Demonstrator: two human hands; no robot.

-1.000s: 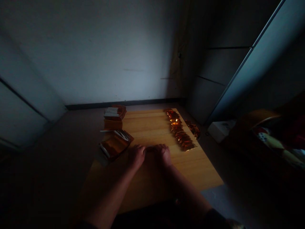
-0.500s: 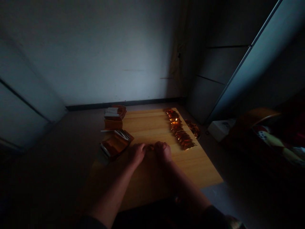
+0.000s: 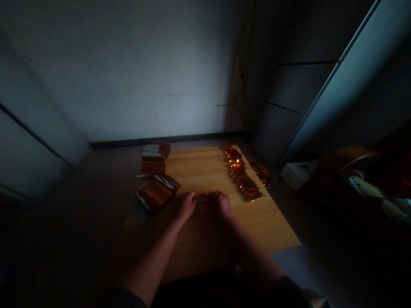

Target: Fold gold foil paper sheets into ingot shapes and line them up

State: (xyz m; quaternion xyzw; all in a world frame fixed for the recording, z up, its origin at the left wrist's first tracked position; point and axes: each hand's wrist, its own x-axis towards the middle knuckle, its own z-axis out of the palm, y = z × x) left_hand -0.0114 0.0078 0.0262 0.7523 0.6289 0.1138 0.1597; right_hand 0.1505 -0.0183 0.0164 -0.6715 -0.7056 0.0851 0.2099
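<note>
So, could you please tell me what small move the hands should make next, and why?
I would probably pinch the ends of the small brownish piece a little more firmly: the left hand and right hand each appear to grip one end, low over the table. The dim light hides its exact shape.

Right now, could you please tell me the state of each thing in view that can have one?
Left hand: curled, holding
Right hand: curled, holding
Small piece: held between the hands, exact shape unclear
Shiny pieces: lined up in a row
Near sheets: stacked, curved
Far sheets: stacked
White box: open or shut, too dark to tell
</note>
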